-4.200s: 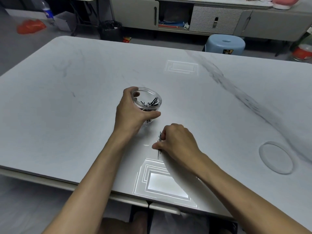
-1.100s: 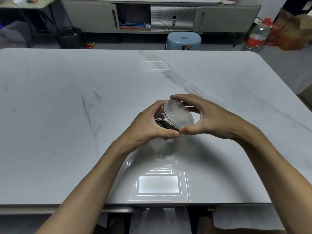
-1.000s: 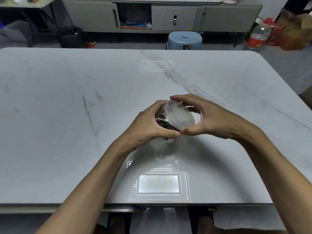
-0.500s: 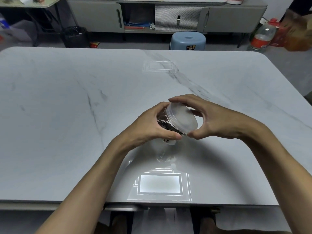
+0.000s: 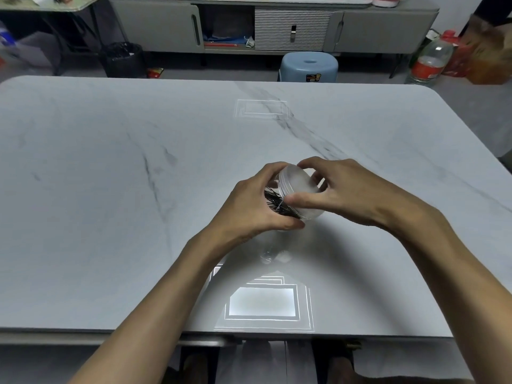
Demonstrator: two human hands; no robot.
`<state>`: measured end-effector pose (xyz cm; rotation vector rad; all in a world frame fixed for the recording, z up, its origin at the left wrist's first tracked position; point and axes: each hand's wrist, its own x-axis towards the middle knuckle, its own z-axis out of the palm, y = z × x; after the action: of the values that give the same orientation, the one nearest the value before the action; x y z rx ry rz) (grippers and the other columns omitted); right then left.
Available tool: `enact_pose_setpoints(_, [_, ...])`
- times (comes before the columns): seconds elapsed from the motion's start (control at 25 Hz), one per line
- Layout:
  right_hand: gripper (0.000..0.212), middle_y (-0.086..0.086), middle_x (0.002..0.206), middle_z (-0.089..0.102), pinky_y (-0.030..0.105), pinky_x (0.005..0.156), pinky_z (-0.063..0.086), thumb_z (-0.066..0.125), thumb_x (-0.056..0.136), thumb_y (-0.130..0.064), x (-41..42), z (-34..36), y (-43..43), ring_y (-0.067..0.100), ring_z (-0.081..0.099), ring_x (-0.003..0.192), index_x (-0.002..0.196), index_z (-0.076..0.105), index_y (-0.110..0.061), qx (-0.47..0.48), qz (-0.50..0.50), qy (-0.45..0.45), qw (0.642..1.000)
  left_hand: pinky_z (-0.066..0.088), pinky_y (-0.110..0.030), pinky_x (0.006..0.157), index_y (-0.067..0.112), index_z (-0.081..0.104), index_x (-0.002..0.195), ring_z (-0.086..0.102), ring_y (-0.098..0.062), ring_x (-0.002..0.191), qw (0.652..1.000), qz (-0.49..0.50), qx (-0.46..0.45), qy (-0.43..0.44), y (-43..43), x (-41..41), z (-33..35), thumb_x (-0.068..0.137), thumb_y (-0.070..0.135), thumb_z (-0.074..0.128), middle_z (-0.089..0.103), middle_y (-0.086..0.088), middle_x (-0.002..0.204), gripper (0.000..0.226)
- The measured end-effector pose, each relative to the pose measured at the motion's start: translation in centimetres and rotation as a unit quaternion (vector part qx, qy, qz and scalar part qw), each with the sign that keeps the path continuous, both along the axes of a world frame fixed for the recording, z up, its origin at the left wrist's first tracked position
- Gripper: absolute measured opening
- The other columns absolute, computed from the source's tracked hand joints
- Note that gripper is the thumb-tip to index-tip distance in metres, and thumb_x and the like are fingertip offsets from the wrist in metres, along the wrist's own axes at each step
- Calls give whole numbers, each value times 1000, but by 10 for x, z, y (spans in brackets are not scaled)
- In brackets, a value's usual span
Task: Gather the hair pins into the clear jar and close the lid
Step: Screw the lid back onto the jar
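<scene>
The clear jar [image 5: 273, 189] is held above the table, tilted with its mouth toward the right. Black hair pins [image 5: 278, 205] lie bunched inside against its lower wall. My left hand [image 5: 249, 206] wraps around the jar's body from the left. A frosted round lid [image 5: 300, 187] sits on the jar's mouth. My right hand [image 5: 340, 189] grips that lid, thumb across its lower face and fingers curled over its top edge. No loose pins show on the table.
The white marble table [image 5: 110, 189] spreads wide around my hands, its near edge just below my forearms. Bright window reflections lie on it in front of me. Beyond the far edge stand a blue stool [image 5: 309, 66], a black bin [image 5: 123, 59] and a grey cabinet [image 5: 277, 23].
Earlier my right hand picked pins off the table beside the open jar. Since then the jar was lifted and capped; in the last second my right hand's thumb has shifted around the lid.
</scene>
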<state>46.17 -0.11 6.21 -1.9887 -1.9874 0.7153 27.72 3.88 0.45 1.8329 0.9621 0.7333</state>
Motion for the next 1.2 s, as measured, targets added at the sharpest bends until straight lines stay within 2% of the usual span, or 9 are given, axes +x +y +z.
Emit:
enact_pose_setpoints(0.2, [89, -2, 101, 65, 34, 69, 47, 32, 58, -94, -10, -8, 1, 20, 59, 93, 120, 54, -33, 15, -47, -38, 998, 56, -27, 79, 40, 53, 122, 68, -2, 89, 1000, 7, 2, 23, 0, 1, 1, 53, 32, 88, 70, 15, 101, 78])
enact_pose_setpoints(0.36, [89, -14, 132, 54, 36, 98, 48, 59, 62, -78, -2, -5, 3, 6, 55, 115, 140, 38, -43, -44, 23, 101, 994, 57, -31, 78, 40, 57, 118, 68, -3, 90, 999, -11, -23, 28, 4, -3, 1, 54, 32, 86, 71, 18, 98, 71])
enact_pose_setpoints(0.52, [83, -16, 127, 54, 37, 95, 50, 80, 59, -49, 5, -8, 5, 2, 55, 112, 134, 45, -45, -29, 61, 129, 989, 51, -16, 72, 39, 57, 116, 66, 5, 90, 999, -12, -30, 39, 4, -6, 2, 50, 39, 86, 69, 25, 97, 72])
enact_pose_setpoints(0.68, [80, -16, 128, 51, 34, 98, 49, 89, 61, -33, 7, -7, 5, 3, 51, 118, 129, 48, -46, -25, 110, 163, 980, 49, -19, 77, 35, 56, 119, 65, 4, 97, 998, -18, -40, 34, 6, -8, 2, 49, 41, 87, 69, 23, 100, 76])
enact_pose_setpoints(0.84, [74, -13, 119, 57, 38, 89, 52, 80, 57, -58, 2, -5, 5, 6, 58, 105, 124, 51, -44, -24, 66, 117, 991, 53, -23, 80, 37, 51, 122, 66, 3, 94, 999, -7, -28, 37, 4, -6, 0, 46, 38, 87, 70, 22, 102, 84])
enact_pose_setpoints(0.96, [80, -6, 104, 63, 36, 72, 49, 45, 59, -89, -10, -9, 2, 14, 59, 93, 119, 53, -37, -2, -27, 3, 1000, 52, -19, 75, 41, 48, 119, 67, 2, 87, 999, 7, -18, 35, 2, -2, -1, 46, 37, 86, 70, 19, 102, 82])
enact_pose_setpoints(1.04, [88, 2, 105, 64, 34, 65, 44, 23, 62, -93, -12, -12, 1, 23, 58, 95, 121, 52, -34, 5, -60, -65, 996, 50, -17, 75, 42, 48, 116, 65, 3, 90, 999, 5, -1, 48, 1, -1, 0, 46, 42, 85, 68, 20, 102, 79])
enact_pose_setpoints(1.12, [88, -2, 126, 61, 38, 82, 49, 28, 66, -91, -7, -9, 3, 20, 57, 110, 134, 45, -37, -20, -31, -8, 999, 52, -21, 79, 41, 50, 115, 64, 0, 93, 999, 10, 0, 49, 3, -2, -1, 47, 43, 85, 68, 18, 104, 77])
enact_pose_setpoints(1.2, [84, -12, 140, 50, 39, 100, 47, 56, 68, -76, -4, -1, 2, 10, 53, 121, 142, 35, -42, -50, 33, 91, 994, 54, -27, 80, 39, 51, 116, 66, -3, 95, 999, 18, -10, 43, 5, -5, -1, 48, 41, 86, 69, 16, 106, 77])
